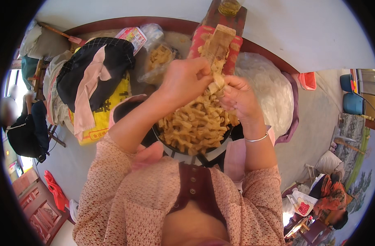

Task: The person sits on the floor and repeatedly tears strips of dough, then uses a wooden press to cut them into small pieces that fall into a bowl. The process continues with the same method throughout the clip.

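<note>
The left hand (189,78) and right hand (240,98) are close together, fingertips of both pinched on a pale tan strip (216,84) between them. From there, a heap of tan pieces (195,127) lies at seven o'clock, a wooden board (220,41) at twelve, clear plastic sheeting (269,92) at three, a bag of similar pieces (159,57) at ten.

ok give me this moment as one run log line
left hand: pinching pale strip | right hand: pinching same strip | beneath: heaped golden-brown pieces | beyond: wooden board
</note>
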The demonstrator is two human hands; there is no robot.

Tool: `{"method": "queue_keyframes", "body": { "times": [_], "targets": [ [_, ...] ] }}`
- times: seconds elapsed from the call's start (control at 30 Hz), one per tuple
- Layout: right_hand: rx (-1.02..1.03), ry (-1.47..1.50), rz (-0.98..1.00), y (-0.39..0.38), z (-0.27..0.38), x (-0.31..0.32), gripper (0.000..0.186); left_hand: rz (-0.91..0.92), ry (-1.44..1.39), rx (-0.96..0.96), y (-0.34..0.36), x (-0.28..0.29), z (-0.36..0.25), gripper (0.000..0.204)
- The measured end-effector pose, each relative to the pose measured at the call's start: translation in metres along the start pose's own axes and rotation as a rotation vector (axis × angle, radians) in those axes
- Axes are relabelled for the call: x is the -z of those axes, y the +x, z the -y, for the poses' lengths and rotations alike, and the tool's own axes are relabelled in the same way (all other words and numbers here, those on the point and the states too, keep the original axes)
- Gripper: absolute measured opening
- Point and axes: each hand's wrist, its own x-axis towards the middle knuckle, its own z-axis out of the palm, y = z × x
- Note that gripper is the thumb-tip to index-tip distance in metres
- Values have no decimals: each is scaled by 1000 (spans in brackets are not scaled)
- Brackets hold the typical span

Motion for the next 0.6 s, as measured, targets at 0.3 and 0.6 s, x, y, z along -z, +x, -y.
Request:
{"method": "queue_keyframes", "body": {
  "times": [0.3,0.6],
  "targets": [
    [52,-223,-133,5,-4,-8,13,438,-341,227,10,15,14,19],
    [306,-624,-44,-10,18,6,16,613,-1401,381,-2,27,17,24]
  ]
}}
